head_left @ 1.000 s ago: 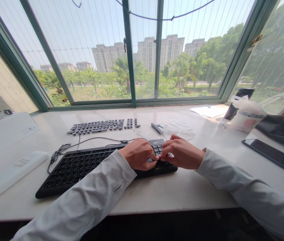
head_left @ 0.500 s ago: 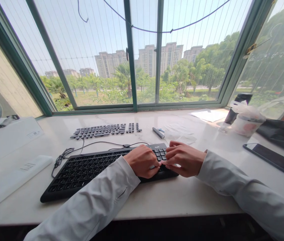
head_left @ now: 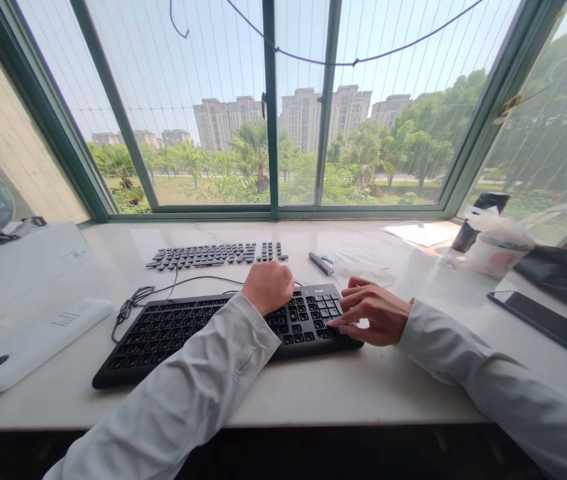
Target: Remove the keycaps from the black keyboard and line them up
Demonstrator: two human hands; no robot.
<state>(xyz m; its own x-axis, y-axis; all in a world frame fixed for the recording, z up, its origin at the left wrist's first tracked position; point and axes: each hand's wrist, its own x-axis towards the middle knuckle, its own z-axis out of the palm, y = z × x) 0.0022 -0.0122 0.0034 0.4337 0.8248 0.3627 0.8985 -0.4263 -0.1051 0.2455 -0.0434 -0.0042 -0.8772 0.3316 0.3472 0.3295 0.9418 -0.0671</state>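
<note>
A black keyboard (head_left: 176, 333) lies slantwise on the white counter. Keycaps cover part of its number pad (head_left: 327, 305); the rest of the visible board shows bare square sockets. My left hand (head_left: 267, 287) is over its upper middle, back toward me and curled closed; whatever its fingers hold, if anything, is hidden. At the pad's lower right, my right hand (head_left: 376, 312) touches the keyboard with thumb and index fingertips, its other fingers fanned apart. Behind the keyboard, loose black keycaps (head_left: 206, 255) lie in rows laid out like a keyboard.
A dark stick-like tool (head_left: 320, 264) lies behind the number pad beside clear plastic wrap (head_left: 363, 263). To the right are a phone (head_left: 538, 323) and a bagged cup (head_left: 498, 250). Coiled cable (head_left: 131, 303) and a white device (head_left: 38, 350) are on the left.
My hands have come apart from the spot on the number pad where they met. My left hand has moved up and left, uncovering sockets; my right hand stays at the pad, its fingers spread wider.
</note>
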